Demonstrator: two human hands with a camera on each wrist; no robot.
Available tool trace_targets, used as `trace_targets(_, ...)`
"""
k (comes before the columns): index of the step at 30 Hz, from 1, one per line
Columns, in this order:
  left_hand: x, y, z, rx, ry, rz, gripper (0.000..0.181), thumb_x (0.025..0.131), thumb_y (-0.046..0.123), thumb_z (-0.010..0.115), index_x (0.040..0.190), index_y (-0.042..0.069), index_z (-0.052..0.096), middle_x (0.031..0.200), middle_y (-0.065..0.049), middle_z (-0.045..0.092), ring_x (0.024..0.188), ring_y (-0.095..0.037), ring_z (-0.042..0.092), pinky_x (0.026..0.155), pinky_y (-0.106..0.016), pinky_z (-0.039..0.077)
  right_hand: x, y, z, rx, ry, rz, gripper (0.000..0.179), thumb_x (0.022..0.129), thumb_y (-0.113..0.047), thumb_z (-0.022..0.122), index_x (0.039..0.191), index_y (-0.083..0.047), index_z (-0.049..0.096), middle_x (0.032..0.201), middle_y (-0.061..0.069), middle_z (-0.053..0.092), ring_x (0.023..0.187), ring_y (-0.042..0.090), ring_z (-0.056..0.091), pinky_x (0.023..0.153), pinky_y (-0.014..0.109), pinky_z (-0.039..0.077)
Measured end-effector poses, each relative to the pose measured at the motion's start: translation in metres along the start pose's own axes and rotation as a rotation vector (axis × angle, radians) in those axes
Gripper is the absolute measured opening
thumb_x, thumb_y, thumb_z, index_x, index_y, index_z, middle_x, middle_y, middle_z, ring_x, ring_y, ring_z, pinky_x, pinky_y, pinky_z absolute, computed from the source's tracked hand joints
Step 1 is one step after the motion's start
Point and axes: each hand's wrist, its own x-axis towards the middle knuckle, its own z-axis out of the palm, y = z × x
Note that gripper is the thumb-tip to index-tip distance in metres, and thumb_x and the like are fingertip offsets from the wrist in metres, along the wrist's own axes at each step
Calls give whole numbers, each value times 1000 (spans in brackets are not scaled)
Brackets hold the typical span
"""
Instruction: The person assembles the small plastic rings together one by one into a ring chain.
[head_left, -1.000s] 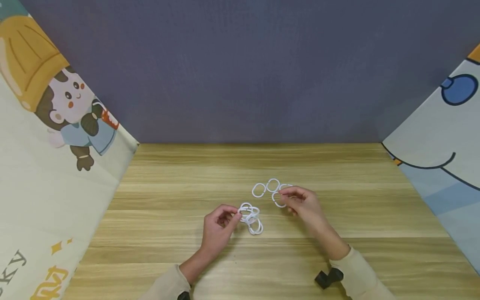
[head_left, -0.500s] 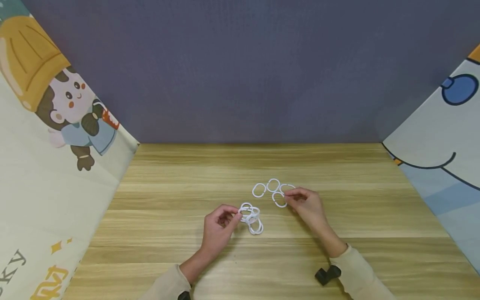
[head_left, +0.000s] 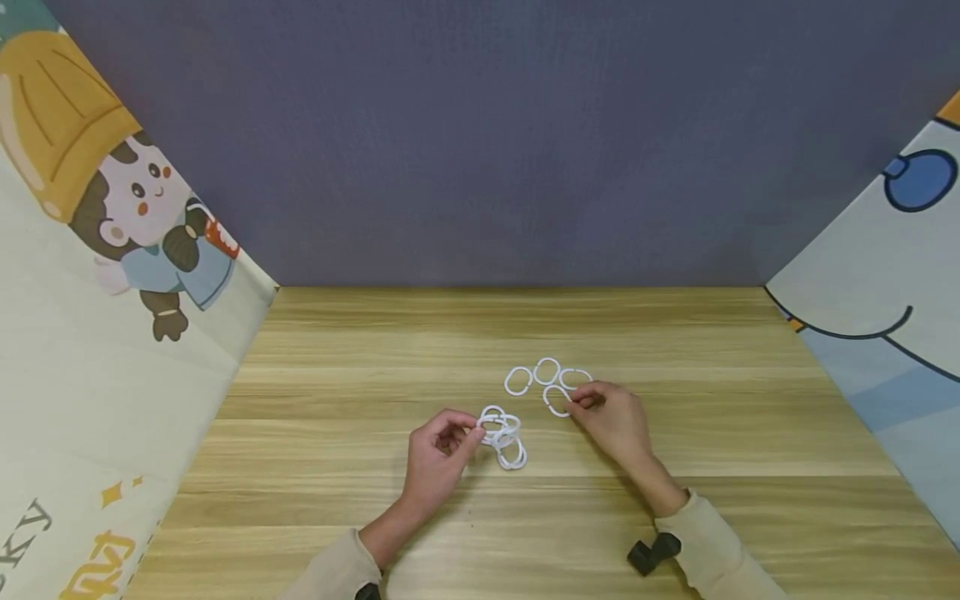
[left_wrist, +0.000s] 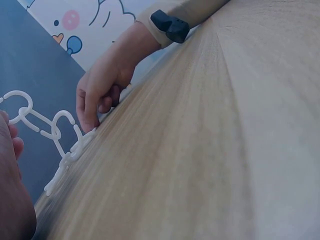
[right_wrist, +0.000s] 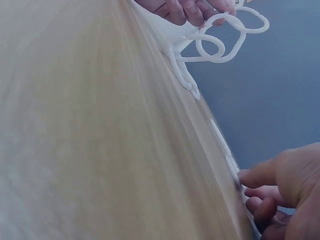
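My left hand point(head_left: 435, 462) pinches a chain of linked white plastic shower curtain rings point(head_left: 512, 467) between thumb and fingertips. In the left wrist view, upper links point(left_wrist: 39, 118) hang from the hand and the lower ones lie on the table. To the right, my right hand point(head_left: 618, 421) has thumb and forefinger on the right edge of a loose C-shaped ring point(head_left: 546, 395), which lies flat. The right wrist view shows that hand point(right_wrist: 295, 185) low at the tabletop, its other fingers curled. Fingertips hide part of this ring.
Behind the touched ring lie more loose rings: one at left point(head_left: 506, 382), one in the middle point(head_left: 547, 359) and one at right point(head_left: 576, 369), close together. The wooden table point(head_left: 360, 350) meets a dark blue panel point(head_left: 480, 167) at the back, with printed side panels.
My right hand has shifted slightly nearer, uncovering the right-hand loose ring. The touched ring has turned and moved a little. My left hand and the chain stay in place.
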Motion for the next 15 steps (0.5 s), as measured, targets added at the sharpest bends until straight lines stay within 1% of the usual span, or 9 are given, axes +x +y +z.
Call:
trace_targets(3,0,0,0,2,4,-2,6,95,-7,80,100,-4,76,76,-16,69,65,-3,59,57,-15,46,0,-1,-2,-19,-43,4,11,86,-13,94,92,-12,84,80,-3,77,72,9,67,69,26,47)
trace_targets(9,-1,0,0,6,8,6,7,95,-7,80,100,-3,77,76,-15,69,66,-3,59,57,-15,46,0,-3,-4,-18,-111,7,9,88,-10,90,93,-14,83,82,-6,75,75,9,67,72,29,49)
trace_targets(12,-1,0,-1,8,8,8,7,95,-7,80,99,-2,77,76,-15,69,66,-3,58,57,-15,45,-1,-3,-4,-11,-115,2,9,89,-12,91,93,-13,83,82,-5,75,76,10,67,72,29,49)
trace_targets(15,-1,1,-1,7,7,7,7,95,-7,80,99,-2,77,76,-16,69,66,-3,58,57,-15,45,-2,-3,-2,-8,-100,2,11,90,-14,93,93,-12,83,81,-4,74,74,10,66,70,28,49)
